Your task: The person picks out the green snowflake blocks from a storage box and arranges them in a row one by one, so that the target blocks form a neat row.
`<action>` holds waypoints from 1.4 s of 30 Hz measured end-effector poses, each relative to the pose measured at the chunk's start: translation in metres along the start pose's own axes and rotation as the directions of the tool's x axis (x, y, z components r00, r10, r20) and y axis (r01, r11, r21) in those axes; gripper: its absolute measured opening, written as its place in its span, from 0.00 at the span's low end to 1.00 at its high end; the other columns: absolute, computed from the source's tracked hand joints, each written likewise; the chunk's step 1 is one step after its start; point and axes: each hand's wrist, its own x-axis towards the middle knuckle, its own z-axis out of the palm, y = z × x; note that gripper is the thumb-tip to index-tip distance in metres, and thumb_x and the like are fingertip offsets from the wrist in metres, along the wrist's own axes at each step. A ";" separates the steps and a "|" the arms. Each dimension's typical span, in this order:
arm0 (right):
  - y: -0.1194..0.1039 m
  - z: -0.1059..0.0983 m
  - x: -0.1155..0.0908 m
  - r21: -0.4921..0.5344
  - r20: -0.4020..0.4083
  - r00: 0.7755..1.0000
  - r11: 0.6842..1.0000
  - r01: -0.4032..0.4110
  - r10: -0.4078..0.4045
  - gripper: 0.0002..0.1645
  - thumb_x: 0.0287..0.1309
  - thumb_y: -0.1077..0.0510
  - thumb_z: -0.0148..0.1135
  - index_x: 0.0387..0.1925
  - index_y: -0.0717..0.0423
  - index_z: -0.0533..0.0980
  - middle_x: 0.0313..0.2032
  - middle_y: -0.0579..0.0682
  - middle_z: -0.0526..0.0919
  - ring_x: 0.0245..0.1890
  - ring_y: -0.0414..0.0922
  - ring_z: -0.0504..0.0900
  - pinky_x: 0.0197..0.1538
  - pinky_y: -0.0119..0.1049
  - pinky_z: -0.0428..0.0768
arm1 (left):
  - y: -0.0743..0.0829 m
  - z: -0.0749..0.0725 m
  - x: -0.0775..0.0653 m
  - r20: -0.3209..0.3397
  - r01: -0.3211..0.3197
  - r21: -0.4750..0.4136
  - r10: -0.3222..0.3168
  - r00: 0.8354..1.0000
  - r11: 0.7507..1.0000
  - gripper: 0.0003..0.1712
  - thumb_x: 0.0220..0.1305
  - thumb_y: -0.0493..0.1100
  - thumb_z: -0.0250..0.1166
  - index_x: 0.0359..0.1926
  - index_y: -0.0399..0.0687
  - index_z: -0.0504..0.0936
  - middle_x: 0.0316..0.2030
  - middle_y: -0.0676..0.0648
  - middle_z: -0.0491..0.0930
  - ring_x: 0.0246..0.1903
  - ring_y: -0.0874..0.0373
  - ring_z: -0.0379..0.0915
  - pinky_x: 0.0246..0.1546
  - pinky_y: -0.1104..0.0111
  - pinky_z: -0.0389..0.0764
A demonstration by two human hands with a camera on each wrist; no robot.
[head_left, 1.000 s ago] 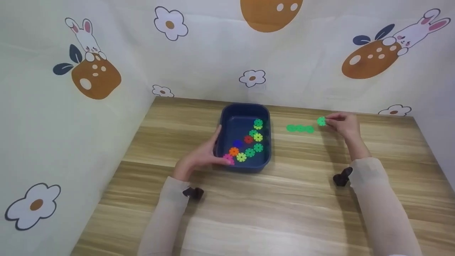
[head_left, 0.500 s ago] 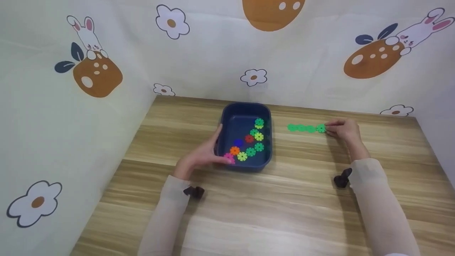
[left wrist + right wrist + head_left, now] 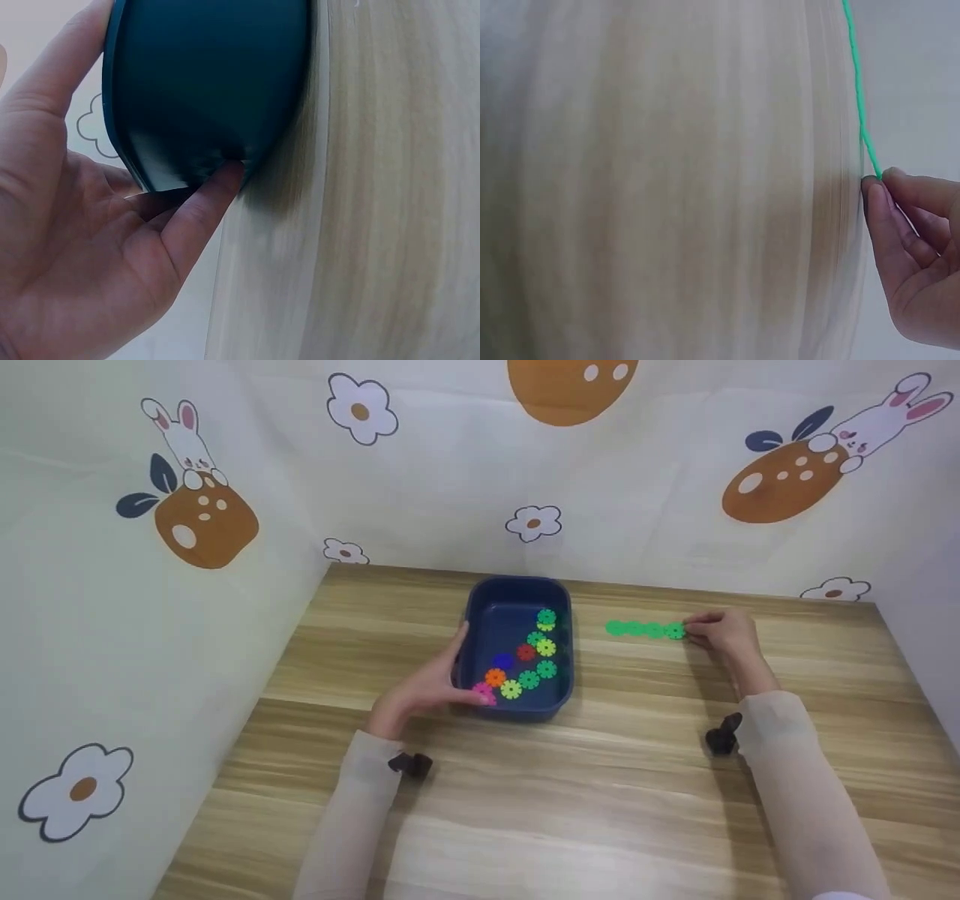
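Observation:
In the head view a dark blue plastic bin (image 3: 517,714) stands on the table, several flower-shaped notched discs inside it in green, yellow, red, blue, orange and pink. My left hand (image 3: 424,682) grips its near left corner, thumb over the front rim and fingers along the left side; the left wrist view shows the bin (image 3: 210,75) from close by. To the bin's right lies a straight row of green notched discs (image 3: 635,628). My right hand (image 3: 727,636) pinches the green disc (image 3: 676,631) at the row's right end. From the right wrist, the row (image 3: 859,90) appears edge-on, its end between thumb and fingers.
The wood-grain table (image 3: 525,810) meets a printed cloth backdrop (image 3: 435,487) close behind the bin and the row. Cloth also hangs along the left and right table edges. A dark camera mount sits on each wrist.
My right hand has lowered its green disc from just above and right of the row to the row's right end, where it now lies in line. The left hand stays on the bin.

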 end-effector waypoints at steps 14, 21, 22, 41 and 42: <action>-0.002 -0.007 -0.004 0.012 -0.029 0.999 1.000 0.021 -0.021 0.25 0.67 0.59 0.61 0.58 0.74 0.74 0.23 0.27 0.80 0.30 0.25 0.83 0.44 0.24 0.84 | 0.000 0.001 0.000 -0.006 0.011 -0.012 -0.011 1.000 1.000 0.76 0.47 0.52 0.81 0.79 0.67 0.30 0.81 0.51 0.37 0.76 0.50 0.47 0.77 0.49 0.52; -0.009 -0.008 -0.003 -0.036 -0.066 0.997 0.999 0.023 -0.025 0.24 0.66 0.54 0.63 0.55 0.68 0.77 0.22 0.24 0.79 0.29 0.26 0.82 0.38 0.21 0.82 | 0.002 0.001 -0.001 -0.008 0.014 0.012 -0.014 1.000 1.000 0.76 0.47 0.52 0.81 0.79 0.67 0.29 0.81 0.51 0.36 0.77 0.50 0.46 0.77 0.49 0.52; -0.011 -0.008 -0.004 -0.023 -0.073 0.997 0.999 0.038 -0.040 0.23 0.66 0.55 0.63 0.55 0.68 0.77 0.22 0.25 0.79 0.29 0.27 0.82 0.38 0.22 0.82 | 0.002 0.001 -0.001 -0.009 0.017 0.026 -0.017 1.000 1.000 0.76 0.47 0.53 0.80 0.79 0.67 0.29 0.81 0.51 0.37 0.77 0.50 0.46 0.77 0.49 0.52; -0.044 0.015 -0.012 0.324 -0.166 0.974 0.925 0.200 -0.152 0.14 0.63 0.66 0.64 0.48 0.69 0.76 0.27 0.36 0.83 0.29 0.30 0.83 0.39 0.22 0.84 | 0.003 0.001 -0.001 -0.020 0.045 0.051 -0.044 0.999 0.998 0.75 0.48 0.55 0.79 0.79 0.70 0.30 0.81 0.50 0.38 0.76 0.50 0.47 0.77 0.49 0.52; -0.045 0.017 -0.012 0.334 -0.167 0.974 0.921 0.200 -0.151 0.13 0.62 0.66 0.64 0.47 0.69 0.77 0.28 0.37 0.84 0.29 0.30 0.84 0.39 0.22 0.84 | 0.003 0.001 -0.001 -0.021 0.044 0.049 -0.043 0.999 0.998 0.75 0.48 0.54 0.80 0.79 0.70 0.30 0.81 0.50 0.38 0.76 0.50 0.47 0.77 0.49 0.52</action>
